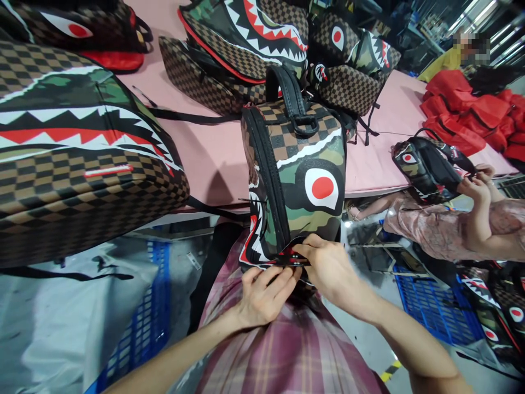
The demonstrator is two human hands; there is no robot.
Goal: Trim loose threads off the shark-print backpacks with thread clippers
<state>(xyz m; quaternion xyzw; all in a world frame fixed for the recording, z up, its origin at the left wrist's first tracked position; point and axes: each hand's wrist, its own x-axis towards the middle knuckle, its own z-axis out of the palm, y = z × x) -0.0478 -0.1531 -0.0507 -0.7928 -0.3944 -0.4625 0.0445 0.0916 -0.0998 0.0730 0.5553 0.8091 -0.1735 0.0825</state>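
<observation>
Head view shows the fingers of our right hand (328,268) closed in a pinch at the lower end of the shark-print backpack (295,191), close to where the black zipper (273,186) ends. Our left hand (266,295) lies with its fingers bent and close together, tips at the same lower edge; its thumb is hidden, so we cannot tell if it grips or only presses. Between the two hands there is a dark slim piece (290,261) with small shiny spots, and we cannot tell if it is a tool or part of the bag.

For doing this work well, in our judgement, the left fingers should keep the edge flat and steady, while the right ones make only small movements. We should hold the red material beside the zipper free from folds, and take care that the printed surface is not scratched.

The backpack is at the near side of the pink table (209,175), its lower end over the plaid garment (283,350) on our lap, its black handle (294,101) at the far end. Its straps reach to the left, so we had better keep them away from the fingers. Further left rests a larger checkered backpack (82,142).
</observation>
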